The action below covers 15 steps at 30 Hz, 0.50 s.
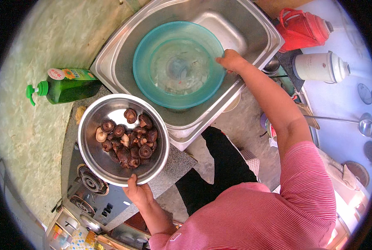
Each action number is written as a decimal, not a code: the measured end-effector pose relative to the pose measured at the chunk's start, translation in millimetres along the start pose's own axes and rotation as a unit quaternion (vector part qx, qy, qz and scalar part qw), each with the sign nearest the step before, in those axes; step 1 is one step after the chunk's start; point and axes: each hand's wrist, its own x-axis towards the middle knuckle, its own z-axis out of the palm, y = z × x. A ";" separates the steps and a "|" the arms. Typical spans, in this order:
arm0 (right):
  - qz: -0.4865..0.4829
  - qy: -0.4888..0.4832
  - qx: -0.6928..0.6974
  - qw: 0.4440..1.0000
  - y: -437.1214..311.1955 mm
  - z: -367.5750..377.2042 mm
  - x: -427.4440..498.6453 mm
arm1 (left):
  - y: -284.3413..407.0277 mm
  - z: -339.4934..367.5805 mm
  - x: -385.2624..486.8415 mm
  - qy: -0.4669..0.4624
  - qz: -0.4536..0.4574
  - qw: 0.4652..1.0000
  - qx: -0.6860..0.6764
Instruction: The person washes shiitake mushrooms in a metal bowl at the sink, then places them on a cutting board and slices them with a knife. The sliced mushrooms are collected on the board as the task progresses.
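Observation:
My left hand [138, 192] grips the near rim of a stainless steel bowl [91, 143], thumb over the edge. Inside lie several wet-looking dark brown shiitake mushrooms [136, 140], some stem side up. The bowl is over the speckled stone counter beside the sink. With my right hand [231, 61] I hold the right rim of a translucent teal plastic basin [142, 75]. That basin is in the stainless steel sink [258, 34] and seems to contain shallow water with small specks.
A green pump bottle of dish soap [73, 90] stands left by the wall. Behind my left hand is a gas stove [93, 179]. To the right are a red thermos jug [305, 29], a white thermos [314, 67] and a hanging steel ladle [365, 125].

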 end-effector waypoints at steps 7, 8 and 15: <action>0.005 -0.018 -0.035 0.999 4.9 2.5 11.3 | -2.0 -4.3 1.5 -0.006 -0.004 1.000 -0.011; 0.004 -0.022 -0.040 0.999 6.4 3.0 12.8 | -2.4 -5.5 1.8 -0.001 -0.004 1.000 -0.010; -0.017 0.023 0.007 1.000 9.8 8.2 12.6 | -5.0 -9.8 1.1 -0.007 0.006 1.000 0.003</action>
